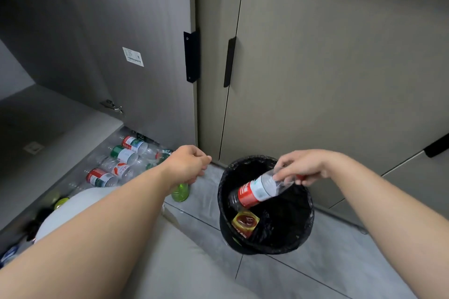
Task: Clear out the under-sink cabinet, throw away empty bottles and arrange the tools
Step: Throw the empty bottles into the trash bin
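Right hand [303, 167]: the fingers are curled down around the neck end of a clear plastic water bottle [257, 190] with a red label. A red cap [302, 177] shows just under the fingertips. From the fingers, the bottle slopes down and to the left, with its base lowest. The base sits inside the mouth of the trash bin [224, 223], which is lined with a black bag. The whole bottle lies over the bin opening, directly below and left of the gripping fingers.

Left hand [187, 165]: the fingers are loosely curled, with the thumb close to the index finger. No object is visible in them. The hand hangs in the air to the left of the bin and does not touch it.

Items near the left fingers:
- A green bottle [180, 192] stands on the tiled floor [315, 269], just below the fingers and partly hidden by the forearm.
- A row of empty bottles [121, 155] lies on its side on the cabinet floor, to the left of the fingers and beyond them. Most are clear with red or green labels.
- The open cabinet door [145, 19] rises above the fingers. It carries a white sticker [133, 56].

Items near the right fingers:
- A yellow and red packet [245, 222] lies in the bin, below the held bottle.
- Closed grey cabinet doors [340, 56] with a black handle [229, 62] stand behind the bin, above the fingers.
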`<action>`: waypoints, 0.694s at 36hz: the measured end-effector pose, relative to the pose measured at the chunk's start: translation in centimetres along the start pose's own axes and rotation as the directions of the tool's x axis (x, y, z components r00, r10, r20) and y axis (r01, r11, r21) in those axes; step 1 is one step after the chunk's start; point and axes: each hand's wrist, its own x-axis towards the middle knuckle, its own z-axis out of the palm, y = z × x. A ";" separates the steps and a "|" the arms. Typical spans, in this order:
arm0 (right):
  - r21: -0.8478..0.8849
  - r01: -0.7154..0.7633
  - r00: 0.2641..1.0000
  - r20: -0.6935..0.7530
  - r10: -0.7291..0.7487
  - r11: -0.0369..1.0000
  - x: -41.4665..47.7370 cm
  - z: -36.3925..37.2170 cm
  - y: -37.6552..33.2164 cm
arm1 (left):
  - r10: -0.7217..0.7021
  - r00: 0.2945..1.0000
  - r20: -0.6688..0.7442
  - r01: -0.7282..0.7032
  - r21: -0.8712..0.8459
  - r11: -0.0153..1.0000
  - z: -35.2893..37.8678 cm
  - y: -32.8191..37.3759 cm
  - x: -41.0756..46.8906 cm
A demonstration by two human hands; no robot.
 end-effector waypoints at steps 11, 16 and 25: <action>-0.233 0.087 0.871 -0.455 -0.188 0.969 9.0 13.8 -1.9 | 0.017 1.000 0.020 -0.019 0.112 0.994 0.1 -0.1 0.2; -0.217 0.142 0.839 -0.492 -0.234 0.966 9.7 14.0 -3.1 | 0.024 1.000 0.016 -0.026 0.137 0.990 -0.4 -0.2 0.2; -0.193 0.127 0.868 -0.454 -0.203 0.973 10.0 13.6 -1.4 | 0.100 0.995 -0.002 -0.098 0.193 0.976 -0.5 -0.2 0.2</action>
